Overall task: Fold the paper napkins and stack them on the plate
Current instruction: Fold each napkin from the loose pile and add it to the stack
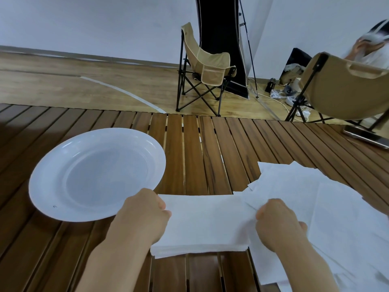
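Head view: the left hand (145, 216) and the right hand (277, 223) each pinch one end of a folded napkin (207, 224) lying on the slatted table (189, 154), just right of the bare plate (96, 173) and touching the loose pile of napkins (336, 207). To do this fold well, I judge both grips should stay even, the edges be squared and the crease pressed flat before the napkin goes to the plate.

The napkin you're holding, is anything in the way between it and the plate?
Nothing visible. The folded napkin is held by the left hand and right hand, right beside the plate. The plate has nothing on it, and only bare table lies between them.
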Tool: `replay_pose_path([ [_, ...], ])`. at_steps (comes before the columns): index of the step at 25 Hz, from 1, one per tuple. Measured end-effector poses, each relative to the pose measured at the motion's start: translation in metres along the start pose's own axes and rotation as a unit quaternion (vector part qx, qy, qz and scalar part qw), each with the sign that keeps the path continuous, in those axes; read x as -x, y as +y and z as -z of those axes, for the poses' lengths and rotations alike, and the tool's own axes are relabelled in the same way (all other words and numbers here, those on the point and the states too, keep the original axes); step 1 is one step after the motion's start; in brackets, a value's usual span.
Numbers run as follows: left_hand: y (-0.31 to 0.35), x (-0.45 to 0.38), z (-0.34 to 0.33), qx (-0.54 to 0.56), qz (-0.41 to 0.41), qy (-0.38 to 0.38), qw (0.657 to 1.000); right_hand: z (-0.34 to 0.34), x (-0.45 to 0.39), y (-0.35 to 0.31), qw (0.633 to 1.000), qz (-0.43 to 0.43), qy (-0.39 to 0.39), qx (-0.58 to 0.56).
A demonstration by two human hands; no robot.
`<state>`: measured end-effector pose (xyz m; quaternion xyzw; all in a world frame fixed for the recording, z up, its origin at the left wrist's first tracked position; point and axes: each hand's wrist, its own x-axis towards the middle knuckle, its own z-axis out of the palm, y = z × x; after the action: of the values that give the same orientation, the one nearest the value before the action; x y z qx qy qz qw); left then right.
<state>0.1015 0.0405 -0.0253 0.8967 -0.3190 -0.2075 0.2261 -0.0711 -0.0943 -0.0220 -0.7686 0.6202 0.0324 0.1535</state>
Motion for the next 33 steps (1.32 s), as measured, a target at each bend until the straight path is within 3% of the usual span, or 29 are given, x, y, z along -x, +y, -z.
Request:
replay_pose_path([
  [3,0.004,0.003,0.0,-0.015,-0.018,-0.014,1.0,0.004,0.005,0.001,0.998,-0.021,-0.048,0.018],
  [8,0.003,0.003,-0.001,0.0,-0.023,0.017,1.0,0.004,0.003,-0.001,0.998,-0.029,-0.054,0.014],
  [12,0.003,0.004,-0.001,0.037,-0.002,0.05,0.998,0.008,-0.001,-0.002,0.999,-0.013,0.039,-0.004],
  [17,0.0,0.002,-0.003,0.051,0.008,0.064,0.997,0.01,-0.007,0.004,0.975,0.05,0.158,-0.147],
  [20,0.003,0.002,-0.001,0.055,-0.012,0.084,0.995,0.018,-0.006,0.002,0.933,0.103,0.213,-0.273],
  [24,0.009,0.005,0.004,0.066,-0.049,0.084,0.993,0.032,0.004,-0.003,0.858,0.168,0.22,-0.433],
  [33,0.024,0.006,0.013,0.211,-0.129,0.008,0.969,0.047,0.008,0.004,0.65,0.21,0.059,-0.728],
])
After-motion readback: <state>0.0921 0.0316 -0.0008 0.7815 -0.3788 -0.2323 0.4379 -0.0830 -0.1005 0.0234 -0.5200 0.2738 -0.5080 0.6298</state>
